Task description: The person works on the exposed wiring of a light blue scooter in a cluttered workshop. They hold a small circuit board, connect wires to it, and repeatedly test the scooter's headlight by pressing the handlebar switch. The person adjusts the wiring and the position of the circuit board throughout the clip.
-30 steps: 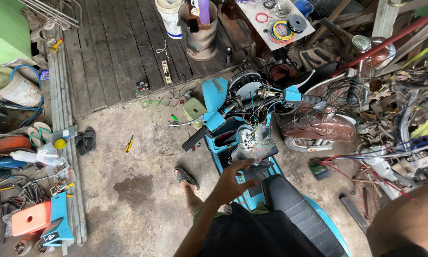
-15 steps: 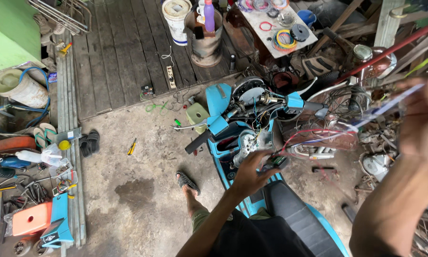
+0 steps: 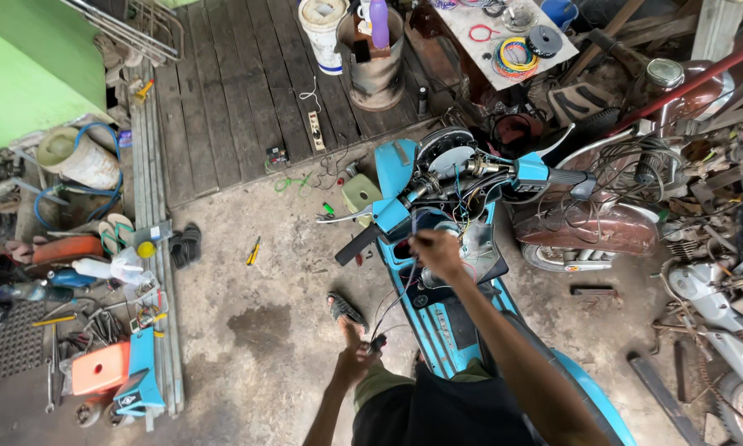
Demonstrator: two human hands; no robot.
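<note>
Compared with half a second before, the right hand had come down from the 3 o'clock edge and now pinched thin wires at the open front of the blue scooter; the left hand had dropped to 6 o'clock, closed around a dark cable end. So the work had moved into the wiring. The scooter stood at the centre on the concrete floor, its long axis from 5 to 11 o'clock, the handlebar pointing towards 12.
</note>
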